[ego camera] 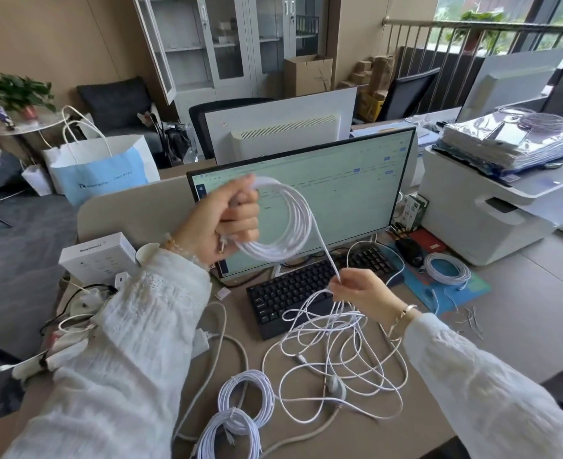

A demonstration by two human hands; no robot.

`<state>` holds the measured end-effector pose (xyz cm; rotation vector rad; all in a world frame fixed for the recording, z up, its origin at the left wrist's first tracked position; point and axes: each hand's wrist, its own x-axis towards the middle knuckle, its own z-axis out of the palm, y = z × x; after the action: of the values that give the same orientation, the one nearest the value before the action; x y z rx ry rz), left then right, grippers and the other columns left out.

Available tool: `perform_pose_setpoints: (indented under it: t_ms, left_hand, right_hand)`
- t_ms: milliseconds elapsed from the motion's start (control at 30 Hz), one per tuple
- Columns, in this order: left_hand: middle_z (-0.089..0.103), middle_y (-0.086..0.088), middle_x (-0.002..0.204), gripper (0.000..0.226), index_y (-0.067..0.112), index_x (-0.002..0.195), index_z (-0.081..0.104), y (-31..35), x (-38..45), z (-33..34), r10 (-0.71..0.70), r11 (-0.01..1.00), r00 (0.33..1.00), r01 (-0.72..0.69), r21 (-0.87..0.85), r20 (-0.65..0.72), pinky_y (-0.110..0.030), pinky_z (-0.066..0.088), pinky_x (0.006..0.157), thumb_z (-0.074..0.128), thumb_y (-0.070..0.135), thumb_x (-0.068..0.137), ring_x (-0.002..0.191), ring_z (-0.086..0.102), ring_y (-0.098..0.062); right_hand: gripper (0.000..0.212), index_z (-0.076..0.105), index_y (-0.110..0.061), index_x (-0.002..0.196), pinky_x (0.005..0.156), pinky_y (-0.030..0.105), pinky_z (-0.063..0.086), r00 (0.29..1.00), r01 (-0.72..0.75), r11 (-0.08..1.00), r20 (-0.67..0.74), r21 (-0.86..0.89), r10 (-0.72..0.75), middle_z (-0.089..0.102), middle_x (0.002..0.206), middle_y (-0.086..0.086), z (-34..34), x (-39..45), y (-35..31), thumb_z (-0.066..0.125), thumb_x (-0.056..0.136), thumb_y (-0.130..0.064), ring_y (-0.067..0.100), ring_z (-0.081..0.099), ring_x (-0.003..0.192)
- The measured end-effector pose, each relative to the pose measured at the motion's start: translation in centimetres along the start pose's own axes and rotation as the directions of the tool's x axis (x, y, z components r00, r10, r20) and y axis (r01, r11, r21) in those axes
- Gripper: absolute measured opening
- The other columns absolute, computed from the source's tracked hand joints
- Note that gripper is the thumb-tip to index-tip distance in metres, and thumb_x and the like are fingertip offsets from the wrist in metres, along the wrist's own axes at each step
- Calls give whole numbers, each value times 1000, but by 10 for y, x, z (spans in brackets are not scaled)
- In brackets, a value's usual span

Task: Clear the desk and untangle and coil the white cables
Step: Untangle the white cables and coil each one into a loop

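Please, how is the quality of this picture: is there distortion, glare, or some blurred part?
Head view: wide-angle bending curves the lit flat monitor and the edges; soft daylight, no hard shadows; the window at top right is overexposed; the left hand, gripping the white cable coil, is slightly motion-blurred, the right hand sharper; screen text is unreadable.

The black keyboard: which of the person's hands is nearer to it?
Right. The right hand pinches cable just above the black keyboard; the left hand grips a coil higher up.
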<state>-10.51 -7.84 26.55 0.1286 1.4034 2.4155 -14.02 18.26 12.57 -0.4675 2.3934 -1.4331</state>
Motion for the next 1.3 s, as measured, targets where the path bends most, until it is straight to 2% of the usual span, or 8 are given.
perform_pose_setpoints:
  t_ms: [100, 267, 467, 667, 800, 933, 1133, 1300]
  left_hand:
    - [26, 10, 37, 43, 21, 59, 42, 19, -1, -2, 77, 996, 994, -74, 42, -72, -17, 19, 36, 42, 36, 99, 29, 23, -2]
    - [22, 10, 40, 43, 21, 62, 40, 3, 6, -10, 123, 987, 968, -96, 126, -220, -19, 24, 37, 39, 36, 102, 30, 20, -4]
    - [26, 8, 44, 42, 18, 66, 39, -18, 16, -16, 220, 950, 922, -129, 284, -318, -22, 30, 39, 37, 35, 104, 34, 24, -8]
    - [57, -3, 52, 46, 14, 68, 49, -39, 24, -9, 302, 729, 904, -14, 685, -303, -42, 48, 66, 38, 40, 103, 49, 58, -21]
    - [71, -17, 72, 43, 10, 77, 55, -51, 21, 12, 163, 650, 952, 95, 754, -261, -30, 56, 58, 37, 39, 103, 63, 71, -26]
    - [63, -6, 48, 45, 4, 76, 56, -64, 25, 28, 14, 594, 981, 149, 790, -194, -23, 47, 47, 36, 33, 105, 40, 59, -19]
    - [21, 4, 39, 52, 22, 52, 34, -69, 24, 34, -289, 812, 950, 309, 495, -119, -20, 17, 39, 29, 29, 103, 30, 17, -10]
    - [23, 8, 35, 53, 21, 57, 44, -57, 25, 27, -548, 761, 836, 492, 422, 13, -14, 17, 30, 27, 41, 103, 25, 19, -5]
  right_hand:
    - [6, 64, -15, 84, 80, 45, 56, 998, -25, 998, -61, -55, 21, 73, 73, 2, 3, 0, 24, 66, 89, -12, 16, 69, 70]
    - [14, 54, -6, 80, 47, 19, 44, 941, -19, 999, -336, 51, 35, 72, 65, 4, 7, -6, 16, 66, 89, -7, 13, 54, 45]
    - [16, 56, -14, 84, 60, 32, 49, 950, 143, 890, -193, -433, -246, 67, 65, -6, 6, -22, -27, 58, 95, -26, 14, 60, 57]
    - [26, 55, -15, 96, 62, 38, 49, 888, 315, 688, -53, -654, -457, 68, 76, -2, 11, -34, -75, 44, 99, -38, 26, 62, 69]
    - [32, 57, -15, 94, 53, 36, 44, 807, 406, 599, -36, -690, -589, 65, 71, -3, 7, -32, -92, 40, 99, -41, 27, 60, 61]
    - [42, 58, -18, 96, 52, 36, 43, 775, 443, 586, -40, -678, -631, 67, 74, 0, 2, -24, -99, 30, 94, -49, 31, 62, 63]
    - [21, 59, -18, 88, 56, 37, 48, 796, 480, 715, -90, -508, -598, 66, 68, -2, -2, -22, -98, 58, 89, -39, 26, 60, 62]
    - [33, 47, -15, 83, 49, 23, 34, 903, 404, 904, -96, -143, -419, 58, 54, -1, -5, -19, -91, 72, 82, -37, 9, 39, 45]
